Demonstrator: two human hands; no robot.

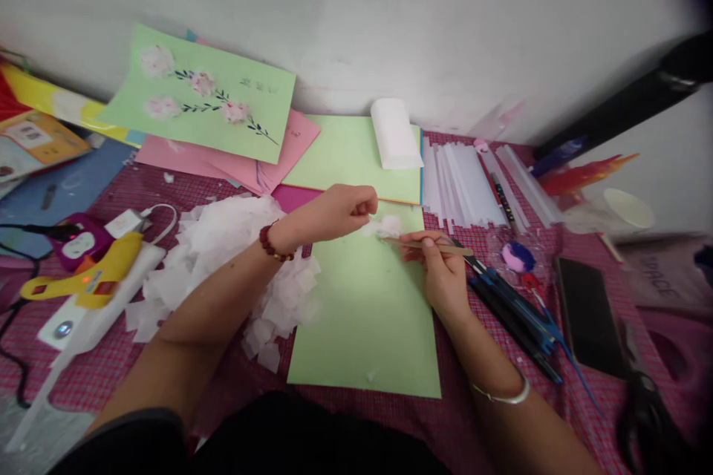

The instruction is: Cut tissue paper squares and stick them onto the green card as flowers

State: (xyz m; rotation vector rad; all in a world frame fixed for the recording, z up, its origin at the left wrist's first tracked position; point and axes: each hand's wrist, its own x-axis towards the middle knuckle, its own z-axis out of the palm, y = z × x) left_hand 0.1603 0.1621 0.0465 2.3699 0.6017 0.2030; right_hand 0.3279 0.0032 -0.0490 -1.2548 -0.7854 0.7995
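A sheet of light green paper (368, 312) lies lengthwise in front of me. Near its top is a small ruffled tuft of white tissue paper (388, 225). My right hand (443, 267) pinches a thin, flat wooden stick (454, 249), whose tip points left at the tuft's lower edge. Just left of the tuft, my left hand (350, 209) hovers with its fingers curled together; anything between the fingertips is hidden. A large heap of cut white tissue squares (228, 230) lies left of the sheet, partly behind my left forearm.
A yellow hot glue gun (105, 271) rests by a white power strip (134, 289) at left. Behind are a green flower picture (206, 119) and a white tissue pack (395, 133). Glue sticks (462, 182), tweezers (518, 304), a phone (590, 312) and black scissors (646, 415) lie right.
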